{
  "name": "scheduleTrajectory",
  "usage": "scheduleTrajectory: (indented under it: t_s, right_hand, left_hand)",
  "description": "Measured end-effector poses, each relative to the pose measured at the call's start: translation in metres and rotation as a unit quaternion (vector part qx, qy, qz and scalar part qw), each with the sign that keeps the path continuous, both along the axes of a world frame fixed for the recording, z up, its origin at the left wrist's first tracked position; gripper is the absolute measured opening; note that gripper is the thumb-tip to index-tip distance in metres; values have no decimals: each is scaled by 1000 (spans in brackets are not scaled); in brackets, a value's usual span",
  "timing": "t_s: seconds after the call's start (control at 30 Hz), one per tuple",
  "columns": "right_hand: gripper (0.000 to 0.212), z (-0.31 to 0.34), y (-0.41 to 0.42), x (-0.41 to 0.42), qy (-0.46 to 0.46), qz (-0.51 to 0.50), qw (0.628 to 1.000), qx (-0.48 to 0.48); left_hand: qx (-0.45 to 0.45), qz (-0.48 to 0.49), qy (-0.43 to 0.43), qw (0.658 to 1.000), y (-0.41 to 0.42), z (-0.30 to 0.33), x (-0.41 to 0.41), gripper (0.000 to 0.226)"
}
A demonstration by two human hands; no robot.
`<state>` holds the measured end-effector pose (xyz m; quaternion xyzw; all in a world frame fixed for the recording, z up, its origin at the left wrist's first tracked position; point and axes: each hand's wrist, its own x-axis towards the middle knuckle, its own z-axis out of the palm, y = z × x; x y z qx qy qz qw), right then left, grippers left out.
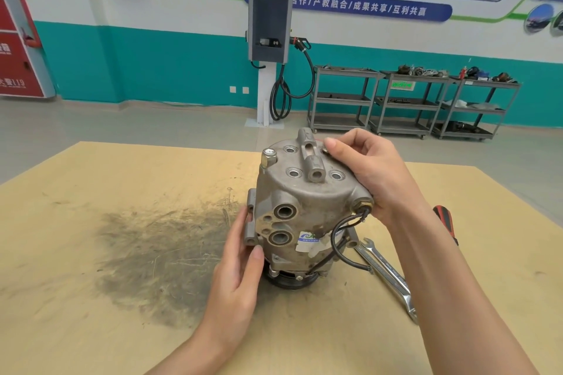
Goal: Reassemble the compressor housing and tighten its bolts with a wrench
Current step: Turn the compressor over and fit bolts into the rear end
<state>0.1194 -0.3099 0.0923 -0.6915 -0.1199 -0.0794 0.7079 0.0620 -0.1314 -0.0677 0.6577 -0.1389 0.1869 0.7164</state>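
A grey metal compressor (pixel 301 210) stands upright on its black pulley in the middle of the wooden table (pixel 91 253). Its round housing cover (pixel 307 173) sits on top, with a bolt (pixel 268 158) standing up at the cover's left edge and three empty bolt holes showing. My right hand (pixel 365 173) lies over the cover's right side, thumb and fingertips pinching a bolt at its far right rim. My left hand (pixel 237 271) rests flat against the compressor's left lug with straight fingers. A silver wrench (pixel 387 274) lies on the table right of the compressor, partly under my right forearm.
A red and black screwdriver handle (pixel 446 222) lies on the table behind my right arm. A dark greasy stain (pixel 164 256) covers the table's middle left. Beyond the table stand a charging post (pixel 268 49) and grey shelf carts (pixel 411 100) by the wall.
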Motion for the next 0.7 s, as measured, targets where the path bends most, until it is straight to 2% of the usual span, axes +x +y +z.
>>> scheduleTrajectory:
  t_s: [0.03, 0.13, 0.27, 0.43, 0.5, 0.7]
  right_hand:
    - [4, 1, -1, -1, -1, 16, 1000, 2]
    - [15, 1, -4, -1, 6, 38, 999, 11]
    - [7, 2, 0, -1, 5, 23, 1000, 8]
    - [17, 2, 2, -1, -11, -14, 1000, -6]
    - [14, 2, 2, -1, -9, -21, 1000, -5]
    - [17, 3, -3, -2, 14, 35, 999, 13]
  left_hand:
    - [1, -2, 1, 1000, 0, 0, 0, 59]
    - [3, -3, 3, 1000, 1, -1, 1, 59]
    - [11, 3, -1, 1000, 1, -3, 2, 58]
    - [6, 3, 1, 1000, 1, -4, 3, 58]
    - [5, 3, 3, 1000, 1, -4, 3, 58]
    - [-6, -2, 7, 1000, 1, -2, 2, 57]
